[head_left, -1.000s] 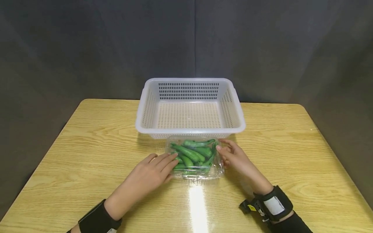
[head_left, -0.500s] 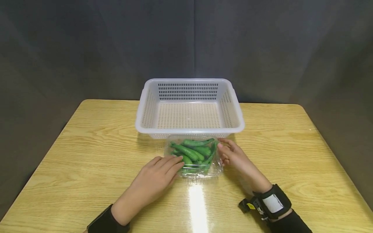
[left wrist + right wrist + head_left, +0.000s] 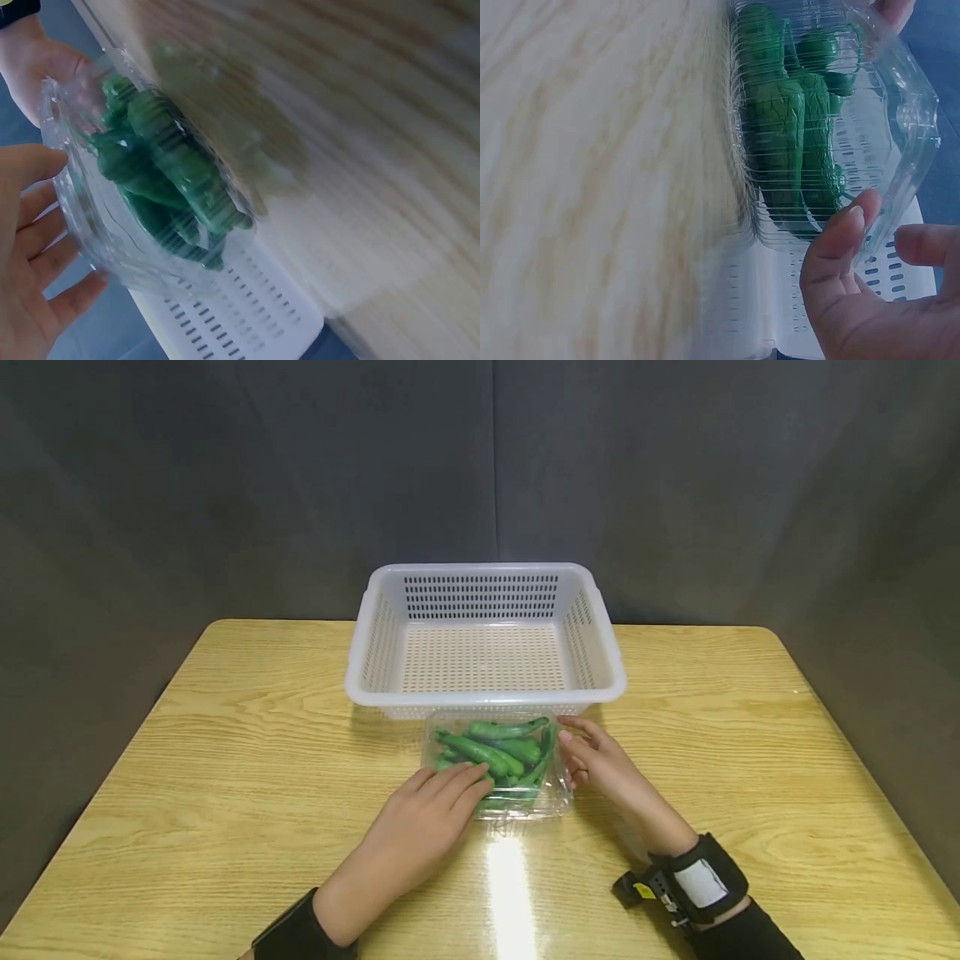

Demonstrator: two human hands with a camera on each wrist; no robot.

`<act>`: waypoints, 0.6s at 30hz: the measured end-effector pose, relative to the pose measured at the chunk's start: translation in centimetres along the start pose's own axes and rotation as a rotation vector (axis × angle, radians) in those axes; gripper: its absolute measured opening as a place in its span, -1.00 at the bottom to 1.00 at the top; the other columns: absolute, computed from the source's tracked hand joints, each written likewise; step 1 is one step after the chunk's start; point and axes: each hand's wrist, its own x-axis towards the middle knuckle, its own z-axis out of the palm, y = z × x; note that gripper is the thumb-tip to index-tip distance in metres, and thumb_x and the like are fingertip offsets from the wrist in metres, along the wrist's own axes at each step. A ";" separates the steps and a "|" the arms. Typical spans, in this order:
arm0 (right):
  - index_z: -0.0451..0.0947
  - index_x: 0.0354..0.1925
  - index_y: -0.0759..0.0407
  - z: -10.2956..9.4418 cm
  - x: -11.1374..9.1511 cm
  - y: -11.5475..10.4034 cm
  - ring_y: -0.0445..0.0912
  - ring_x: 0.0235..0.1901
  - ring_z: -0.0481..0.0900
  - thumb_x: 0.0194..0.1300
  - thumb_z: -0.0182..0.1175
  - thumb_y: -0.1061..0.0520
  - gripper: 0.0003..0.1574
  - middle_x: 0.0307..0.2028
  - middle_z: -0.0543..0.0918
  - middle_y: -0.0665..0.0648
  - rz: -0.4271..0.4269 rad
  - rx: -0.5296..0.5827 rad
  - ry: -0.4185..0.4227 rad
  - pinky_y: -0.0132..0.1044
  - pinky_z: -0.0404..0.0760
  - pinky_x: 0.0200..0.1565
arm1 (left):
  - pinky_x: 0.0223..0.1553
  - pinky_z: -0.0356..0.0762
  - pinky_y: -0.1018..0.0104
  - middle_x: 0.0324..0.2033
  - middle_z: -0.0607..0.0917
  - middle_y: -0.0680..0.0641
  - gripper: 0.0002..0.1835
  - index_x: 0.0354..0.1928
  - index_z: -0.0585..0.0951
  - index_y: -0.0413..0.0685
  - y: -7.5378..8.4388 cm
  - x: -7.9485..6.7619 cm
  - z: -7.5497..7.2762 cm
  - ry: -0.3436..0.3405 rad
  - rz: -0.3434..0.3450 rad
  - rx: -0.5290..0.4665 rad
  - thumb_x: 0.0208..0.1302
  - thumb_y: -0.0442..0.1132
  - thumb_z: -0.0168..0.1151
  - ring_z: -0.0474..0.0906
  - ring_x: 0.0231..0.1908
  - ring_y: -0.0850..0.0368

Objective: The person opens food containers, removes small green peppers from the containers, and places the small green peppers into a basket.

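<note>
A clear plastic box (image 3: 557,795) with its lid on lies on the table, and several green peppers (image 3: 517,748) show through it. My left hand (image 3: 423,818) reaches over the front left of the box, its fingers resting on the lid. The left wrist view shows the left thumb (image 3: 46,161) at the rim and the other fingers spread along it. At the right end, my right hand (image 3: 606,768) grips the edge with thumb and curled fingers; these fingers (image 3: 855,214) touch the side in the right wrist view. The left fingertips' undersides are hidden in the head view.
A white slotted basket (image 3: 486,698) stands right behind the box, with nothing seen inside. The wooden table (image 3: 225,777) spreads to both sides. A dark grey curtain (image 3: 300,485) hangs behind it.
My left hand has slid to the right along the front of the box, its fingers now covering more of the lid. The right hand stays at the right edge; the box has hardly moved.
</note>
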 end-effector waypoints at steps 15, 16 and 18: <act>0.10 0.42 0.45 0.1 0.0 0.1 -0.24 -0.54 0.45 0.55 -0.06 0.16 -0.37 -0.39 0.48 0.07 -0.016 0.005 -0.006 -0.43 0.53 -0.47 | 0.07 0.59 0.14 0.23 0.57 -0.03 -0.60 0.19 0.59 -0.04 1.7 1.9 0.6 -0.017 0.023 -0.039 0.32 -0.20 0.30 0.53 0.18 0.06; 0.10 0.42 0.46 0.1 0.0 0.1 -0.24 -0.54 0.45 0.55 -0.07 0.16 -0.37 -0.39 0.48 0.07 -0.018 0.004 -0.008 -0.42 0.53 -0.47 | 0.09 0.58 0.14 0.24 0.56 -0.03 -0.60 0.20 0.58 -0.04 1.8 2.1 0.5 -0.029 0.026 -0.042 0.33 -0.20 0.30 0.52 0.19 0.06; 0.10 0.42 0.46 0.1 0.0 0.1 -0.24 -0.55 0.45 0.56 -0.07 0.16 -0.38 -0.41 0.47 0.06 -0.018 0.002 -0.010 -0.43 0.52 -0.47 | 0.12 0.56 0.14 0.27 0.54 -0.03 -0.59 0.22 0.57 -0.03 2.0 2.4 0.5 -0.059 0.032 -0.046 0.35 -0.19 0.28 0.50 0.21 0.07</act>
